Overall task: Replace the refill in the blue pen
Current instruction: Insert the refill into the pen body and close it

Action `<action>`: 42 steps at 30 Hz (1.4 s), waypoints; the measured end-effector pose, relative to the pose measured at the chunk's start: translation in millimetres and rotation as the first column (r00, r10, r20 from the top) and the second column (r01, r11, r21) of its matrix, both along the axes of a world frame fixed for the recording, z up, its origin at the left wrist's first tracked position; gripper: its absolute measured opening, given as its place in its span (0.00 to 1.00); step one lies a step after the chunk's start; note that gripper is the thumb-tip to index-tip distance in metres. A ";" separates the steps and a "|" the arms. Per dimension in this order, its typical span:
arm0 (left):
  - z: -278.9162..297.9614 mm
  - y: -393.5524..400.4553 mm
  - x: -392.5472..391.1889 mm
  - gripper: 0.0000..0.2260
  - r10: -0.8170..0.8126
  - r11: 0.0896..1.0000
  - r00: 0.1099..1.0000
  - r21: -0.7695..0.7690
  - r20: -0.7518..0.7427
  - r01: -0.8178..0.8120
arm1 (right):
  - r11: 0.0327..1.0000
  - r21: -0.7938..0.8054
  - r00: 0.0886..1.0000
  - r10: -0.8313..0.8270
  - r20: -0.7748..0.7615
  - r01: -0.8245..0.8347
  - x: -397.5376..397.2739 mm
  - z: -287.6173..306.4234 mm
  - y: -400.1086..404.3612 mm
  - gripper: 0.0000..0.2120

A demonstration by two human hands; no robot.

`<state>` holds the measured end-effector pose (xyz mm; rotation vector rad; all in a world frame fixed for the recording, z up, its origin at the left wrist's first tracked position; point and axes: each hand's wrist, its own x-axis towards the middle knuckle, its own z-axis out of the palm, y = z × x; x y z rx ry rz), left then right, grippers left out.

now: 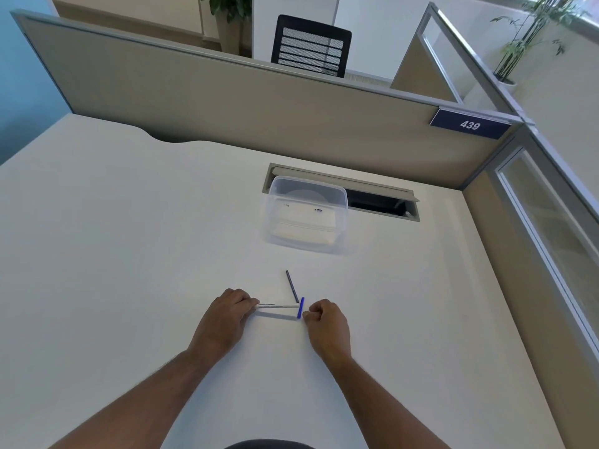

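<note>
I see the white desk (129, 254) filling most of the view, with a beige partition (227, 102) along its far edge carrying a blue number plate (470, 124) reading 439 near the far right corner; behind the partition a black mesh chair (311, 47) shows; a cable slot (379, 199) is cut into the desk near the far edge, and a clear plastic container (306, 215) sits partly over the slot's left end; both of my forearms reach in from the near edge; my left hand (223, 319) has its fingers curled and pinching the left end of the white pen barrel (278, 306), which lies roughly parallel to the near edge, toward the middle of the desk; my right hand (327, 325) is curled into a loose fist, its fingertips pinching the lower end of the blue pen cap (300, 308), which stands crosswise at the barrel's right end; I cannot tell whether cap and barrel touch; a thin dark refill (291, 286) lies on the desk just beyond them, slanting away toward the container, its near end right by the cap.
</note>
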<state>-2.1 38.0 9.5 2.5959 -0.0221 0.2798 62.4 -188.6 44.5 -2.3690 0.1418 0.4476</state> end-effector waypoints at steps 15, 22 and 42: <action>-0.3 0.2 1.5 0.11 0.003 1.000 1.000 0.004 0.005 -0.003 | 0.963 -0.258 0.996 0.065 -0.061 -0.079 12.9 4.6 18.5 0.11; -1.1 -0.8 1.9 0.09 0.016 1.000 1.000 -0.001 0.012 -0.016 | 0.985 0.168 0.998 -0.028 -0.063 0.038 4.1 9.3 -7.7 0.07; 3.9 -2.3 -0.2 0.12 0.001 1.000 1.000 0.009 0.013 -0.001 | 0.955 0.298 0.999 0.000 0.040 -0.012 2.3 15.9 -15.1 0.12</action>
